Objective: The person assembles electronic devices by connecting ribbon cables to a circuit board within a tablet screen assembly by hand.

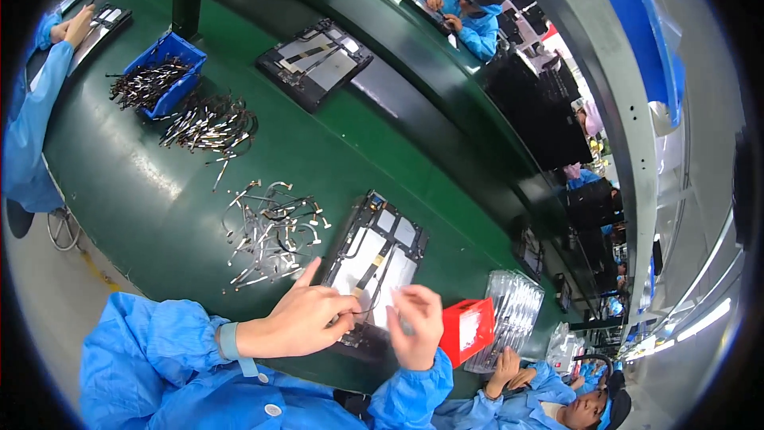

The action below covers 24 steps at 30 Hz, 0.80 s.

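An opened tablet-like device [368, 259] lies on the green bench in front of me, its silver-white battery cells and dark frame exposed. Over its lower left part, my left hand [306, 318] has thumb and fingers pinched together on a thin black cable [371, 308]. The index finger of that hand points away from the pinch. My right hand [418, 325] hovers at the device's lower right, fingers loosely curled and apart, slightly blurred, with nothing visible in them. Both hands hide the device's near end.
Left of the device lies a loose pile of short cables [274, 227]. Farther back are another cable heap [208, 126] and a blue bin [191, 56] of cables. A second opened device [316, 62] sits beyond. At right stand a red box [468, 331] and clear plastic trays [516, 306]; co-workers sit nearby.
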Tool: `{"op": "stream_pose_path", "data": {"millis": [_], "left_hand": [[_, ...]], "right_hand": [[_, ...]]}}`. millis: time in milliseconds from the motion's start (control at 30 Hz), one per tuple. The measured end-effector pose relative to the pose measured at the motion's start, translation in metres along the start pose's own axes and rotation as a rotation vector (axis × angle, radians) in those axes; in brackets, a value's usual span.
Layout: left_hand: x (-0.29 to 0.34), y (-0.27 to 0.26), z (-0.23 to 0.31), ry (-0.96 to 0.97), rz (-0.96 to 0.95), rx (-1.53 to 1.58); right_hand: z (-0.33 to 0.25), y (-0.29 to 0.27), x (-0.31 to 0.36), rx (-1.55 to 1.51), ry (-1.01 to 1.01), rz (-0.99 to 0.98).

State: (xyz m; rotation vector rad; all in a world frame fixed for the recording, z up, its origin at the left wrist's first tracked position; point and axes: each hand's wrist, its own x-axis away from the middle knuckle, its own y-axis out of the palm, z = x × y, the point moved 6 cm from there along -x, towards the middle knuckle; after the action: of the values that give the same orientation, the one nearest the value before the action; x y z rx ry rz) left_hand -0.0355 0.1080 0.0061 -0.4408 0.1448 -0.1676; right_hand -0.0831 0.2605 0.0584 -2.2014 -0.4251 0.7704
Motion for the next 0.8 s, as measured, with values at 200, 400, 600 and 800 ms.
{"op": "stream_pose_path", "data": {"millis": [200,400,600,800], "left_hand": [[0.004,-0.019,-0.001,-0.004,0.07,0.028],[0.006,-0.066,0.006,0.254,0.37,-0.468],[-0.01,-0.07,-0.005,0.342,0.29,-0.658],[-0.022,-0.056,-0.01,0.448,0.173,-0.764]], "right_hand": [[-0.007,0.031,-0.011,-0.021,-0.122,-0.1],[0.057,0.084,-0.028,-0.757,0.679,-0.213],[0.07,0.091,-0.042,-0.723,0.705,-0.249],[0.07,0.09,-0.048,-0.702,0.729,-0.235]]}}
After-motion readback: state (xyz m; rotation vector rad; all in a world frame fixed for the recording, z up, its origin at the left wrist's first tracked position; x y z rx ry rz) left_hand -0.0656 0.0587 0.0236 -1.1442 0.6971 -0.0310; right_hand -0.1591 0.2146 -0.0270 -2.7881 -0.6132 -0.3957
